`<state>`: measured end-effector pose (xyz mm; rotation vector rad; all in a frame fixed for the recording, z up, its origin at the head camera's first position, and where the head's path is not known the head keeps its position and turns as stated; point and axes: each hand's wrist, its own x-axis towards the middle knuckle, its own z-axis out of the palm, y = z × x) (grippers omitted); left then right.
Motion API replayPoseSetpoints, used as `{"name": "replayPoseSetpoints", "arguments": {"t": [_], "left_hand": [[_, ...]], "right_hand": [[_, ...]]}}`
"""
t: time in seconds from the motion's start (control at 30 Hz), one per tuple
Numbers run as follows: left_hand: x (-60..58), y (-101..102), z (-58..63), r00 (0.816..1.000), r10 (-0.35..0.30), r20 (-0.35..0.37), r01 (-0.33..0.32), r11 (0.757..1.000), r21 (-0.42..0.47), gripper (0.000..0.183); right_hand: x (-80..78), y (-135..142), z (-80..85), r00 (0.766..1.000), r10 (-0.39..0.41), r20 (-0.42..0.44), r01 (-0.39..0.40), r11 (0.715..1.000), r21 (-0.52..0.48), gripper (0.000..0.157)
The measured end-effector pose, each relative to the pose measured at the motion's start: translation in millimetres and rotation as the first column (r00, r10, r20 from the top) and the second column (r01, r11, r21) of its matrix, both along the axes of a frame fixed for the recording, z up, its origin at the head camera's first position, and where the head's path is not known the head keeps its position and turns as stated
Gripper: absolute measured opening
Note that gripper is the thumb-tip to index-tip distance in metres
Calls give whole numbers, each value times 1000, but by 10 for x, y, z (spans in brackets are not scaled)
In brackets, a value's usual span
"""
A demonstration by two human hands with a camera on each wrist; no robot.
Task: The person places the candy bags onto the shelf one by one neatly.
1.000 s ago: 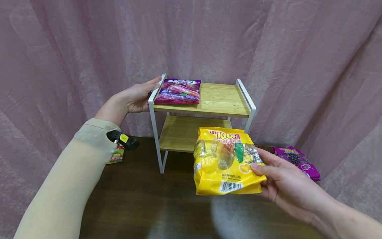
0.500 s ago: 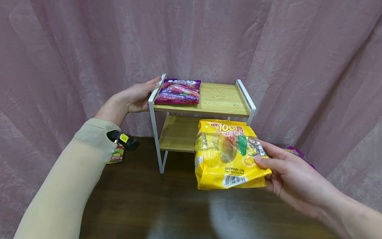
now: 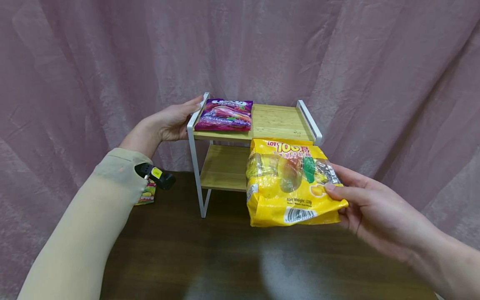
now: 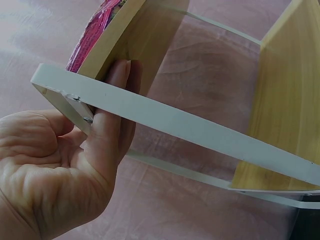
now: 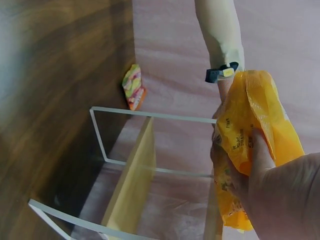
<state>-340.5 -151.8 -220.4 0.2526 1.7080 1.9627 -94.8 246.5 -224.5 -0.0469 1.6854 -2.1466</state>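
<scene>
My right hand (image 3: 378,208) grips the right edge of a yellow bag of mango gummy candy (image 3: 292,183), thumb on its front. The bag hangs in front of a two-tier shelf (image 3: 283,121) with wooden boards and a white metal frame, overlapping the top board's front edge in the head view. At the shelf's upper left, my left hand (image 3: 176,121) holds the side frame. In the left wrist view its fingers (image 4: 117,95) reach past the white bar and under the top board. A purple bag of berry candy (image 3: 225,115) lies on the left half of the top board.
A colourful candy bag (image 3: 147,193) lies on the dark wooden table (image 3: 168,258) left of the shelf, partly behind the left sleeve. The lower board (image 3: 223,166) sits beneath the top one. A pink curtain (image 3: 262,50) hangs close behind.
My right hand has raised the yellow bag and shifted it slightly right, toward the top board. The purple bag on the table at right is now hidden. My left hand stays on the frame.
</scene>
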Motion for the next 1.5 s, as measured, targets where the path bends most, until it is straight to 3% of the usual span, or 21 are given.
{"name": "replayPoseSetpoints", "arguments": {"t": [0.3,0.57,1.17,1.33,1.5], "left_hand": [[-4,12,7,1000,13,-6,-13,999,-29,59],[4,9,11,1000,22,-10,-23,998,-59,60],[-4,13,6,1000,18,-21,-19,997,-73,58],[0,25,8,1000,20,-15,-21,998,-62,58],[-1,27,12,1000,12,-21,-13,998,-60,58]], "right_hand": [[-92,32,151,999,36,-22,-37,999,-36,66],[-222,52,266,1000,17,-20,-19,996,-88,67],[-491,141,542,995,-96,27,97,995,-33,71],[-546,150,598,994,-110,1,109,994,25,70],[-600,153,645,995,-101,7,100,995,13,68]]}}
